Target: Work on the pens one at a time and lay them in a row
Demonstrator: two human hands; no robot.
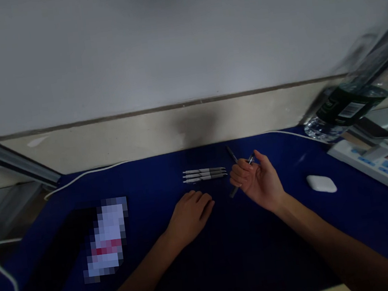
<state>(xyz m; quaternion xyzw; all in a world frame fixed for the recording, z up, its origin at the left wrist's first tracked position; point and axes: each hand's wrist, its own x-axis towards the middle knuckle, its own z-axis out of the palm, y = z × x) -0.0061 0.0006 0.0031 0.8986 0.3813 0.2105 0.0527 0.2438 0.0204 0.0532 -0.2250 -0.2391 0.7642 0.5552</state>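
Palm turned up, my right hand [255,180] has its fingers curled round a dark pen; the pen's lower end [234,191] sticks out below the fingers and its clip end shows near the thumb. Just behind those fingers another dark pen [230,152] lies on the blue tabletop, partly hidden by the hand. My left hand [191,214] lies palm down on the table, fingers loosely stretched, holding nothing. Beyond its fingertips, three white-and-grey pens [204,175] lie side by side in a neat row, apart from both hands.
A white earphone case [322,183] lies to the right. Farther right are a white power strip [376,165] and a tilted plastic bottle [346,103]. On the left are a blurred-out bright rectangle [108,238] and a black flat object [62,251]. White cables [15,290] run along the edges.
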